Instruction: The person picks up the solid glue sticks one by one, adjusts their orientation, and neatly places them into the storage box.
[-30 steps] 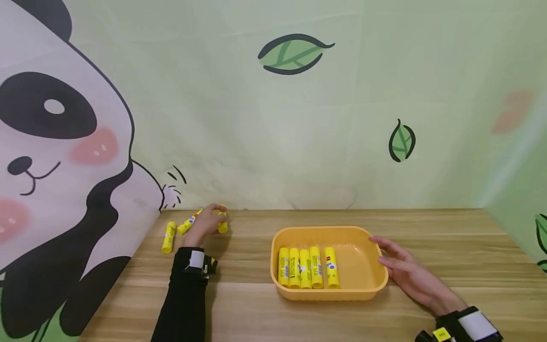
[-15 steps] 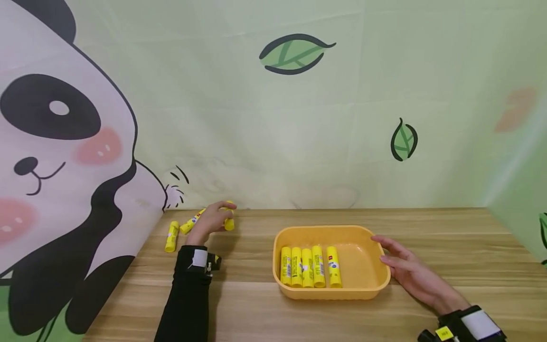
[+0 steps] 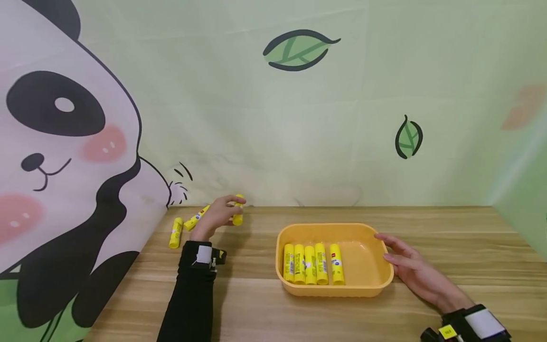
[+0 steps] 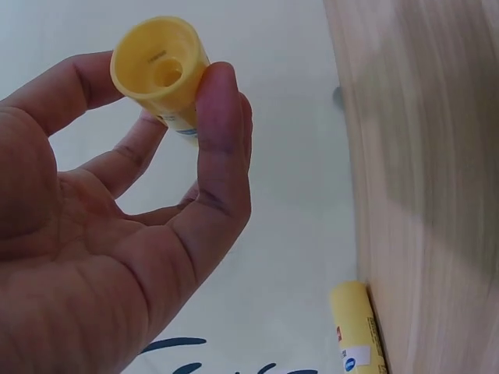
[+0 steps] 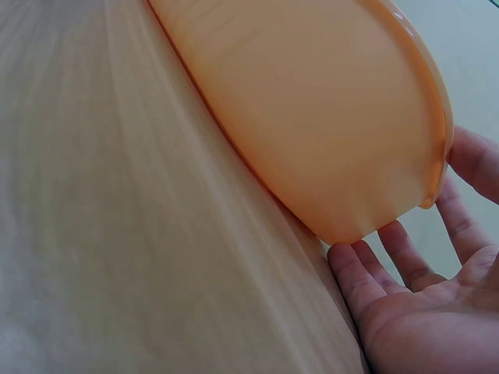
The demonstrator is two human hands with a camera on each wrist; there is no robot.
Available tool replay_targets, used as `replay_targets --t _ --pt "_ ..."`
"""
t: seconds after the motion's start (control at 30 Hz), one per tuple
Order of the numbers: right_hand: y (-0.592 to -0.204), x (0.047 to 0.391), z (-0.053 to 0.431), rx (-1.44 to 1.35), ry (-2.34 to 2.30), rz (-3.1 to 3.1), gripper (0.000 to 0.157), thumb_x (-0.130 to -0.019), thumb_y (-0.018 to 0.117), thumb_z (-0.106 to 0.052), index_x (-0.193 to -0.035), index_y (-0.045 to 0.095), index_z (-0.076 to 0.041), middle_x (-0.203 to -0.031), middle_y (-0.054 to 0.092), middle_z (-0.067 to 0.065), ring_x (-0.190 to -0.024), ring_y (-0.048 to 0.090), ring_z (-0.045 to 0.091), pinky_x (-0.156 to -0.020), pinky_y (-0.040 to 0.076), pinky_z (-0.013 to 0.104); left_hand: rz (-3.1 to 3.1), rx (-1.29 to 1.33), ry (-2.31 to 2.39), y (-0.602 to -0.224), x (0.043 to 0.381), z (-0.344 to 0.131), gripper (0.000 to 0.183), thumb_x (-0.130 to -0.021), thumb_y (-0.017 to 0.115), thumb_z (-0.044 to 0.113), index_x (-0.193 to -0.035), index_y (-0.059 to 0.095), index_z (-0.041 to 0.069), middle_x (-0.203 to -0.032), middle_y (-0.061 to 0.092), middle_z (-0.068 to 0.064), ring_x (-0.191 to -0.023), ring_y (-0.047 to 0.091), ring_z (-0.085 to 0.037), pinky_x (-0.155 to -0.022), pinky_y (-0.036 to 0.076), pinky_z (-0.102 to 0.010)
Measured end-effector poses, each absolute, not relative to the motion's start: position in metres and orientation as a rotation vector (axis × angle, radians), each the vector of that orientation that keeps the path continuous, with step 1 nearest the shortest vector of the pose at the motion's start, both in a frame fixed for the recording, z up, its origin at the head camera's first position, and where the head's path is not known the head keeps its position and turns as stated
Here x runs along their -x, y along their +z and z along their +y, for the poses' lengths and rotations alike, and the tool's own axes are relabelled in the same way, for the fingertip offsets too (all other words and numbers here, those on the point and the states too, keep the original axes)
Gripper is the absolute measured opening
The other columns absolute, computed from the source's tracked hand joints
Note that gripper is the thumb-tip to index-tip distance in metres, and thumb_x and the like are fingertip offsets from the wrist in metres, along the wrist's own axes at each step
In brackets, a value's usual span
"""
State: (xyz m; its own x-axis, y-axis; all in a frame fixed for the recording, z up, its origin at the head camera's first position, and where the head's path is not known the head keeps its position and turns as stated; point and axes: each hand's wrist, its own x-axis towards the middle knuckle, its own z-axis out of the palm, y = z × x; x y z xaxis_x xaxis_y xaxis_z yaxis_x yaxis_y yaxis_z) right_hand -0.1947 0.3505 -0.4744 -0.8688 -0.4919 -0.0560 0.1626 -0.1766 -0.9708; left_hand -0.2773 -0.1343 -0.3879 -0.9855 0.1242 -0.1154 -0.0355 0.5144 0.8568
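Note:
My left hand [image 3: 219,213] pinches a yellow glue stick [image 3: 238,210] upright between thumb and fingers, at the back left. The left wrist view shows that glue stick's hollow end [image 4: 160,66] facing the camera. On the right, my right hand [image 3: 420,274] touches the end of a yellow-orange plastic tray [image 3: 335,290] with its fingers, which lie loosely against the outer wall and rim. Inside the tray, several glue sticks [image 3: 310,265] stand side by side in its left half, one [image 3: 337,264] set slightly apart from the others.
Two more glue sticks lie on the wooden table [image 3: 248,304] at the left: one [image 3: 175,233] nearer, another [image 3: 196,218] slanted behind it, partly hidden by the left hand. A printed cloth backdrop [image 3: 299,142] rises at the table's back edge.
My left hand has lifted its glue stick slightly and carried it rightward, away from the two lying on the table. The right hand stays at the tray. The head view has shifted slightly.

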Motion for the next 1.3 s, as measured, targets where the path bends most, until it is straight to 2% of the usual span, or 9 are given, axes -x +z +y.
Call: replay_targets --t 0.17,0.3,0.4,0.53,0.83,1.17,1.3 --pt "-0.477 0.195 0.351 0.445 -2.112 1.633 0.05 -0.103 0.04 -0.009 -0.15 0.024 -0.007 -0.151 0.013 0.008 -0.124 0.046 0.014 -0.095 0.047 0.034 2.569 -0.079 1.478 -0.388 0.278 -0.131 0.036 -0.094 0.059 0.022 -0.127 0.057 0.009 -0.13 0.052 -0.017 -0.101 0.054 -0.026 -0.087 0.051 -0.043" --pt "-0.476 0.195 0.35 0.45 -2.114 1.631 0.051 -0.103 0.04 -0.008 -0.15 0.023 -0.007 -0.151 0.01 0.01 -0.124 0.047 0.014 -0.094 0.047 0.034 2.551 -0.081 1.464 -0.387 0.277 -0.128 0.036 -0.092 0.06 0.022 -0.126 0.058 0.009 -0.121 0.056 -0.017 -0.098 0.057 -0.026 -0.084 0.053 -0.041" --pt "-0.476 0.195 0.35 0.456 -2.118 1.629 0.051 -0.103 0.04 -0.008 -0.15 0.023 -0.006 -0.151 0.01 0.011 -0.124 0.047 0.014 -0.095 0.047 0.033 2.524 -0.095 1.462 -0.384 0.275 -0.125 0.036 -0.092 0.06 0.021 -0.125 0.058 0.009 -0.115 0.057 -0.018 -0.095 0.058 -0.026 -0.085 0.052 -0.044" --pt "-0.475 0.195 0.349 0.45 -2.116 1.634 0.05 -0.103 0.04 -0.008 -0.15 0.023 -0.006 -0.152 0.01 0.011 -0.124 0.046 0.013 -0.095 0.047 0.032 2.493 -0.114 1.464 -0.383 0.273 -0.123 0.036 -0.092 0.06 0.02 -0.126 0.056 0.008 -0.119 0.056 -0.022 -0.095 0.058 -0.027 -0.087 0.051 -0.048" --pt "-0.475 0.195 0.35 0.443 -2.105 1.646 0.051 -0.103 0.041 -0.009 -0.15 0.023 -0.007 -0.152 0.009 0.009 -0.124 0.046 0.014 -0.094 0.047 0.034 2.481 -0.169 1.426 -0.378 0.273 -0.112 0.033 -0.092 0.063 0.021 -0.123 0.058 0.011 -0.115 0.057 -0.015 -0.095 0.059 -0.026 -0.079 0.055 -0.037" --pt "-0.476 0.196 0.351 0.426 -2.106 1.644 0.05 -0.103 0.041 -0.009 -0.15 0.025 -0.009 -0.151 0.01 0.008 -0.124 0.047 0.013 -0.094 0.047 0.034 2.491 -0.234 1.384 -0.372 0.269 -0.096 0.03 -0.092 0.063 0.022 -0.121 0.059 0.012 -0.125 0.055 -0.014 -0.1 0.059 -0.026 -0.079 0.055 -0.038" --pt "-0.477 0.196 0.351 0.425 -2.103 1.646 0.05 -0.103 0.041 -0.01 -0.15 0.025 -0.01 -0.151 0.01 0.007 -0.124 0.047 0.013 -0.094 0.048 0.034 2.49 -0.24 1.378 -0.37 0.267 -0.089 0.029 -0.092 0.063 0.021 -0.119 0.06 0.013 -0.122 0.057 -0.014 -0.098 0.059 -0.026 -0.077 0.055 -0.038"
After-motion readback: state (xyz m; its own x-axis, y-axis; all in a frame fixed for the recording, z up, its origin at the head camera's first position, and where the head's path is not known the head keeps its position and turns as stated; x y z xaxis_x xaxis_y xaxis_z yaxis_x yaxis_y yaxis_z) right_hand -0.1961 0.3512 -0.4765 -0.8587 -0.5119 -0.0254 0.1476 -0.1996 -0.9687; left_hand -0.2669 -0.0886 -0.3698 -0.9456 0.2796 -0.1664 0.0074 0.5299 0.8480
